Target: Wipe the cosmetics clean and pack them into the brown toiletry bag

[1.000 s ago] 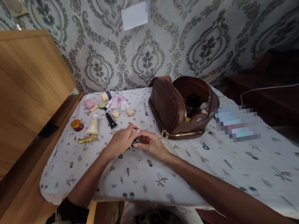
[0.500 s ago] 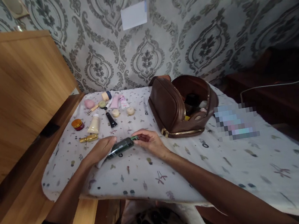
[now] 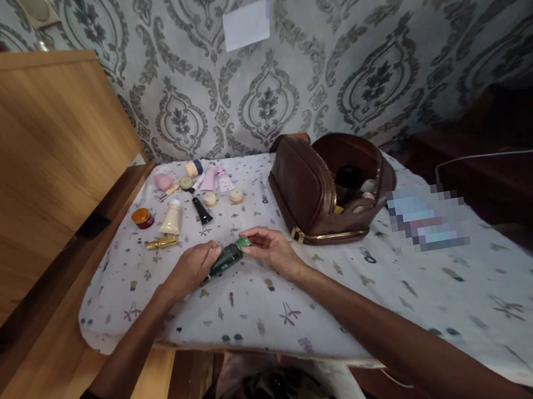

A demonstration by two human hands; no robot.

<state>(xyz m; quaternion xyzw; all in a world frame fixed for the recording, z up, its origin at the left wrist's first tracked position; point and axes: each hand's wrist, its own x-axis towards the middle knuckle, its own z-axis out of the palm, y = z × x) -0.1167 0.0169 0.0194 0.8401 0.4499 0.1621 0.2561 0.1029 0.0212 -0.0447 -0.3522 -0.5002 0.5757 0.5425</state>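
Observation:
A dark green bottle (image 3: 226, 258) lies tilted just above or on the patterned cloth, its bright green top pointing right. My left hand (image 3: 191, 271) is closed around its body and hides the lower end. With fingertips pinched, my right hand (image 3: 275, 251) grips the green top. Beyond my left hand lie a gold tube (image 3: 162, 242), a cream squeeze tube (image 3: 171, 218) and a black tube (image 3: 202, 211). To the right of my right hand sits a brown toiletry bag (image 3: 302, 187), unzipped, with several items inside.
Farther back are an amber-lidded jar (image 3: 143, 218), a pink makeup sponge (image 3: 163, 181), pink tubes (image 3: 209, 179) and two small pale jars (image 3: 236, 196). A blurred-out object (image 3: 426, 218) lies right of the bag. A wooden panel (image 3: 37, 155) rises on the left; the patterned wall (image 3: 261, 102) stands behind.
My left hand has closed more around the bottle's body, and more of the green top shows at my right fingertips. The whole view has shifted slightly.

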